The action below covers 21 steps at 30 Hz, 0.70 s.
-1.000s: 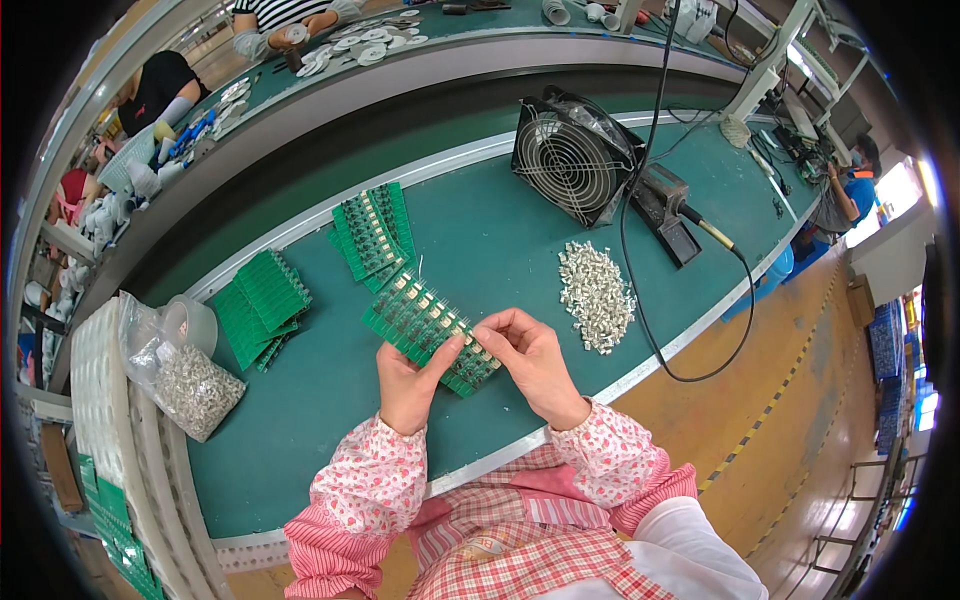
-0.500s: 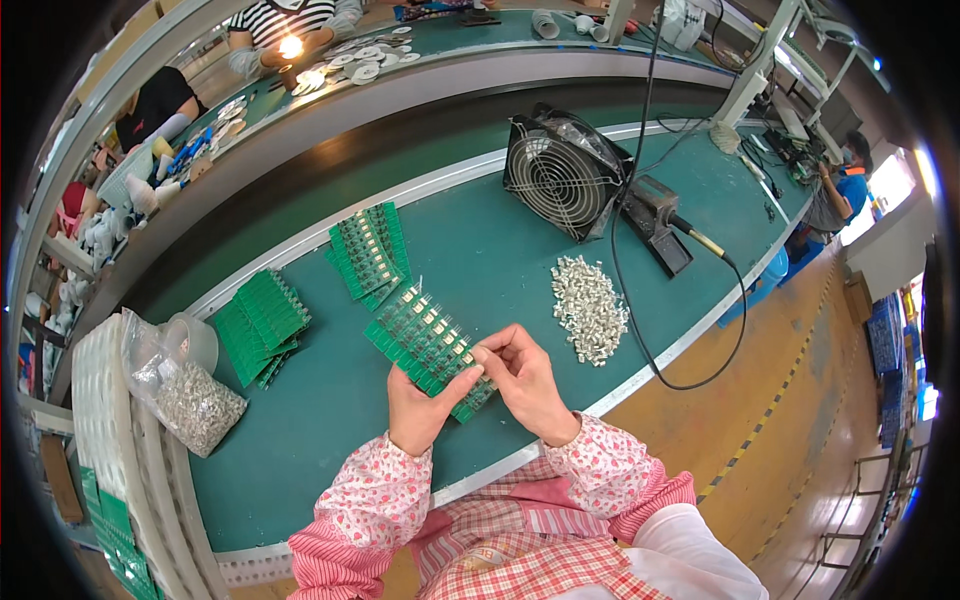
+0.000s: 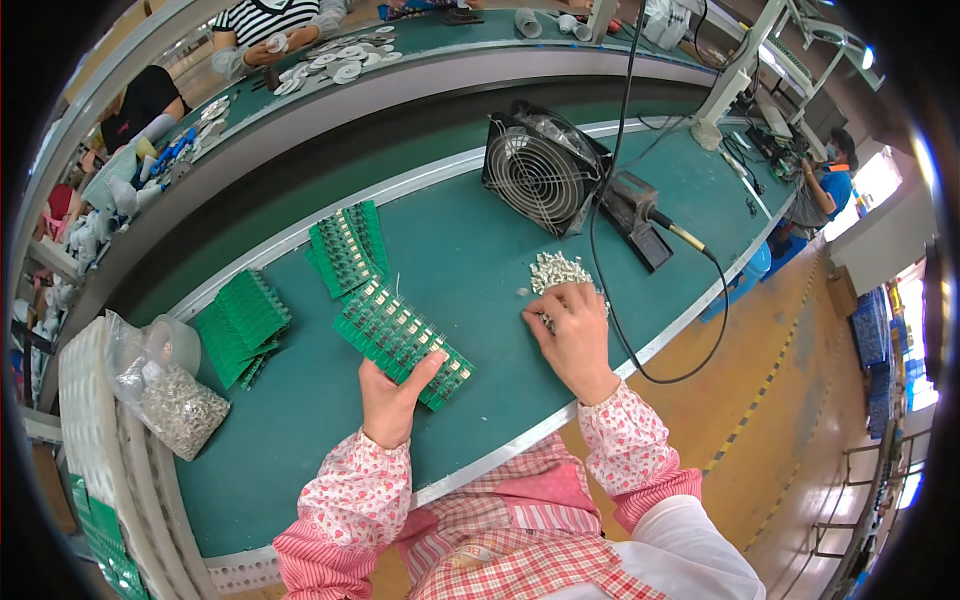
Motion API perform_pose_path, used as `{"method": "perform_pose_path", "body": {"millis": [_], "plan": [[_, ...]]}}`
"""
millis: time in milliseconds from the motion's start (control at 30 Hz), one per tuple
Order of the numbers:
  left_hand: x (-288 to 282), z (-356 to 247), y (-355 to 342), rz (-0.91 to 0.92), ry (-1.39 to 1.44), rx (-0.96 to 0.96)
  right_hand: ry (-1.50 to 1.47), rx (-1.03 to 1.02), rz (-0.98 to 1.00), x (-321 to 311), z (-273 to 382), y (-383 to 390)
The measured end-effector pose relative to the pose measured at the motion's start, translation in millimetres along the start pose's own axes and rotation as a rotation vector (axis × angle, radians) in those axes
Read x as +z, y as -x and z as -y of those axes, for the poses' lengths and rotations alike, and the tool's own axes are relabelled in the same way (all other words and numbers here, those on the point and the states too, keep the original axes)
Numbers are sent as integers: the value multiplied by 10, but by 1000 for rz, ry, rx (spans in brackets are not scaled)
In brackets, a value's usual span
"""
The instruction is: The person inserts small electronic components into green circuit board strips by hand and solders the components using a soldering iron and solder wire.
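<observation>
My left hand [image 3: 390,405] grips the near end of a green circuit board panel [image 3: 398,332], thumb on top. Rows of small pale parts and thin wire leads stand on the panel, which is tilted over the bench. My right hand [image 3: 575,340] is at the pile of small whitish metal parts [image 3: 553,268], its fingers bent and drawn together at the near edge. Whatever lies between those fingertips is hidden or too small to name. Beyond the held panel lies a stack of populated green panels [image 3: 345,245].
More green boards [image 3: 240,325] lie at left, beside a plastic bag of small parts [image 3: 180,410] and a tape roll [image 3: 185,340]. A black fan [image 3: 540,175] and a soldering iron [image 3: 685,235] in its holder stand at the back right, its cable looping over the bench edge.
My right hand has left the panel and moved right to the pile of small parts. The left hand still holds the panel. Across the bench, the bright glow by a co-worker's hands is gone.
</observation>
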<state>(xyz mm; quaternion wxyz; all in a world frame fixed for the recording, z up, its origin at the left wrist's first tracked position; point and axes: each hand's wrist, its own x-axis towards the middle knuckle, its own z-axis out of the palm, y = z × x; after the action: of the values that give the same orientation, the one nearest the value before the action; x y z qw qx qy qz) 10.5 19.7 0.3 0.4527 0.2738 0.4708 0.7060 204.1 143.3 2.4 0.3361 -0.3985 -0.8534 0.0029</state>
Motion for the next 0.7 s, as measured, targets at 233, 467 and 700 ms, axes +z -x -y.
{"method": "perform_pose_path", "body": {"millis": [233, 467, 700], "plan": [[-27, 10, 0, 6, 28, -5, -164, -75, 75, -41, 70, 5], [-22, 9, -12, 8, 19, 0, -193, -94, 77, 23, 149, -98], [-63, 18, -16, -16, 6, -3, -204, -148, 93, 552, 495, -432]]}}
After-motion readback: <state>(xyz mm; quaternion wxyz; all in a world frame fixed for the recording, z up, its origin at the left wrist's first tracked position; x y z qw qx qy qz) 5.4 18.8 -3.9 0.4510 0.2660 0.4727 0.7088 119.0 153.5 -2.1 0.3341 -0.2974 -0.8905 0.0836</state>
